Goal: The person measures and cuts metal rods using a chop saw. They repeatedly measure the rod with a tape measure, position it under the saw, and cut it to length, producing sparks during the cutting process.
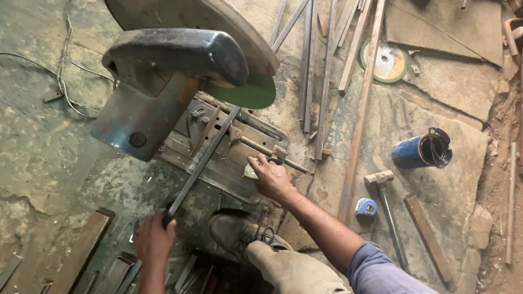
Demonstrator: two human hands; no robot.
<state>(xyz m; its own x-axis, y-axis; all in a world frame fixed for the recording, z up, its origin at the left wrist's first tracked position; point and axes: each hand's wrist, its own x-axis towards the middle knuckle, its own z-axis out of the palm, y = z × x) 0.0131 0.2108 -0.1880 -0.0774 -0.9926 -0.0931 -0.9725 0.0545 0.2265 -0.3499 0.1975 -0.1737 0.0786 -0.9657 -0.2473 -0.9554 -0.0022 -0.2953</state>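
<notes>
Clamping step: left hand (153, 239) grips steel bar (204, 163) under chop saw (165, 86); right hand (271, 178) closed on vise handle (274, 155). Next needs bar aligned w/ blade.

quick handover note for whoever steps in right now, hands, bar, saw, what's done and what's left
Left hand: closed on the near end of the long metal bar.
Right hand: on the vise crank at the chop saw base.
The bar lies across the base, under the raised green cutting disc.
A shoe rests at the base's near edge.
Hammer and blue tape measure lie to the right.
Done: bar placed on the saw.
Left: no cut visible in the bar; whether the vise is tight cannot be told.
</notes>
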